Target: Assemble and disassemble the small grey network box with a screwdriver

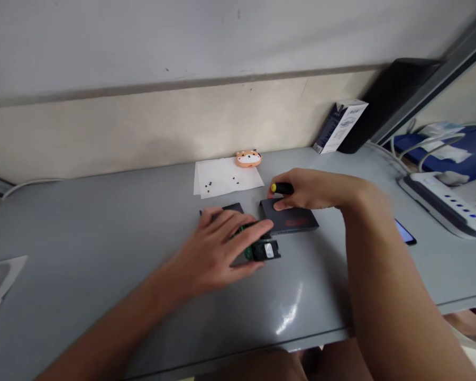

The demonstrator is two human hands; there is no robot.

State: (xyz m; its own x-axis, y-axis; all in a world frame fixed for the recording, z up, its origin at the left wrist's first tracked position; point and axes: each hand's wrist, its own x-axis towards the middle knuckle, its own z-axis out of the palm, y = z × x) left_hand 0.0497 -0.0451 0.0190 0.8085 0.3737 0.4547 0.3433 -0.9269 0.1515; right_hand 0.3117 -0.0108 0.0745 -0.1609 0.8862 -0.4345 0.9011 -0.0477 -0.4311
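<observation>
My left hand (226, 248) is curled over a small green circuit board (248, 253), its fingers on top and its thumb at the near side. A black part with a white label (268, 250) sticks out to the right from under those fingers. Behind the hand shows part of a dark flat piece (233, 207). My right hand (301, 189) is closed around a black screwdriver handle with a yellow end (282, 188). Its thumb and fingers also touch a dark grey cover (293, 221) with reddish marking. The screwdriver's tip cannot be seen.
Several tiny screws (210, 184) lie on white paper (226, 177), with an orange animal-face case (248, 158) at its back edge. A carton (340, 126) stands by the wall. To the right are a phone (404, 232) and a white power strip (448, 203).
</observation>
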